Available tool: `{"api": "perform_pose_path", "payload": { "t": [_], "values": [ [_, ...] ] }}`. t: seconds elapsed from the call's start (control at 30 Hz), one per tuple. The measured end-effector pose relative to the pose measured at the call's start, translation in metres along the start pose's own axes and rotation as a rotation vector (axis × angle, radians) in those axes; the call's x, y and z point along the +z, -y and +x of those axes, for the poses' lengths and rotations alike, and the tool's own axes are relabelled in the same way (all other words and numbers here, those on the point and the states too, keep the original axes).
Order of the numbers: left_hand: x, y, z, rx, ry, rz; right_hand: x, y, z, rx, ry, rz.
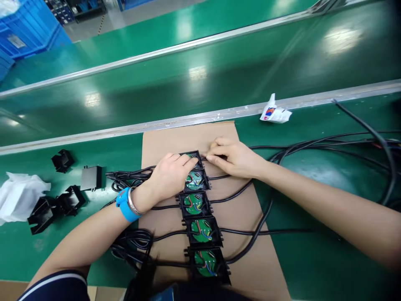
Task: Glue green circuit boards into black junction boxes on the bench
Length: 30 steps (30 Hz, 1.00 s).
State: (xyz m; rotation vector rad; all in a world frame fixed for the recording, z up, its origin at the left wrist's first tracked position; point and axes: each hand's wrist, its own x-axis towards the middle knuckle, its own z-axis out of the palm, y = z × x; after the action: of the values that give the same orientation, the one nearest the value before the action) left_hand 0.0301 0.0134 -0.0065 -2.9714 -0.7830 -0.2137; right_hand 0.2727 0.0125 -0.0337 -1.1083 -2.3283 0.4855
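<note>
Several open black plastic boxes with green round circuit boards stand in a column on a cardboard sheet (250, 251). My left hand (169, 173) lies over the farthest box (198, 157), its fingers curled down onto it and covering most of its board. Just right of that box, my right hand (233, 158) pinches the black cable (261, 147) close to where it enters. Below, the second box (196, 180) is partly under my left hand. The third box (194, 205), with red, blue and yellow wires on its board, shows fully.
Coiled black cables (138, 239) lie left of the boxes, and long loose cables (313, 144) run right. Loose black housings (71, 200) and white wrapping (21, 196) are at the left. A white crumpled packet (275, 113) sits by the metal rail (219, 116). Blue crates (31, 29) stand far left.
</note>
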Motion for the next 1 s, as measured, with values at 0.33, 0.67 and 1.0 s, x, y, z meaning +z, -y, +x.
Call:
{"api": "perform_pose_path", "payload": {
  "t": [0.33, 0.67, 1.0],
  "values": [
    [-0.009, -0.012, 0.022, 0.034, 0.127, 0.095, 0.019, -0.001, 0.011, -0.073, -0.028, -0.03],
    [-0.085, -0.027, -0.136, -0.125, 0.299, -0.269, -0.03, 0.066, -0.099, -0.107, 0.094, -0.119],
    [-0.076, -0.07, -0.167, -0.224, 0.43, -0.215, -0.006, 0.076, -0.12, -0.158, 0.146, -0.152]
  ]
}}
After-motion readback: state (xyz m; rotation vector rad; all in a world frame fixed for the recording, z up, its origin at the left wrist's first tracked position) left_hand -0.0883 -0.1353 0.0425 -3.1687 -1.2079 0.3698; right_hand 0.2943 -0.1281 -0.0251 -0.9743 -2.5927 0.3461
